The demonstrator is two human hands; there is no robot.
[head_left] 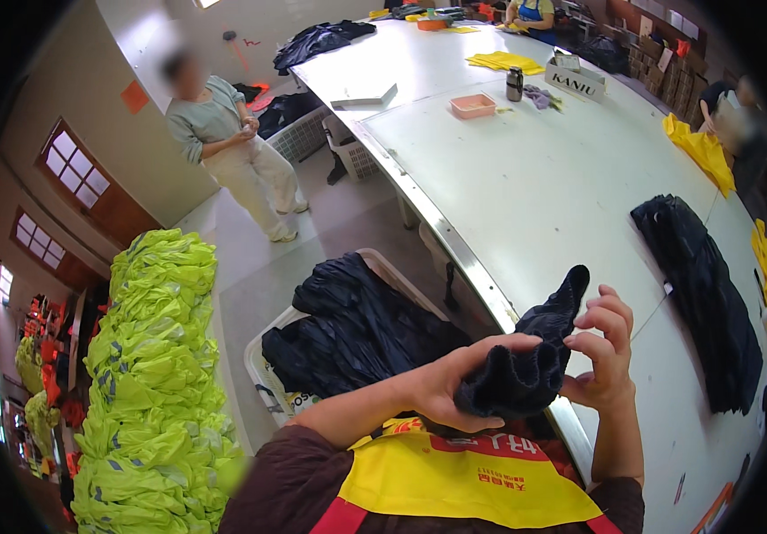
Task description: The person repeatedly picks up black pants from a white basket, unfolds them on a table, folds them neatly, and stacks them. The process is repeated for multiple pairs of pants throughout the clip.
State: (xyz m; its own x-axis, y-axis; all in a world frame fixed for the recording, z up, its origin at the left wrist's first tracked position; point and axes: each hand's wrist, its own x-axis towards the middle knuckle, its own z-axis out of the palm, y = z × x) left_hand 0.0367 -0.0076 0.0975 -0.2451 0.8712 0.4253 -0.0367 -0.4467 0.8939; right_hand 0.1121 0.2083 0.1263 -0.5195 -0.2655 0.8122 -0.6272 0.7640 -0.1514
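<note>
In front of my chest I hold up a bunched dark navy fabric piece (539, 329), with a ribbed-looking edge and folded openings facing me. My left hand (441, 383) is closed around its left side. My right hand (604, 351) has its thumb and index finger at the fabric's right edge, the other fingers curled and raised. Both hands are above the near edge of the white table (526, 187). Below and left of them, a pile of dark garments (365, 329) fills a pale plastic basket (259, 374).
A stack of dark garments (699, 303) lies on the table at right. Farther back are a pink tray (473, 106), a dark jar (514, 84) and yellow cloth (503, 61). Tall neon-yellow garment piles (152, 383) stand at left. A person (227, 138) stands beyond; others work around the table.
</note>
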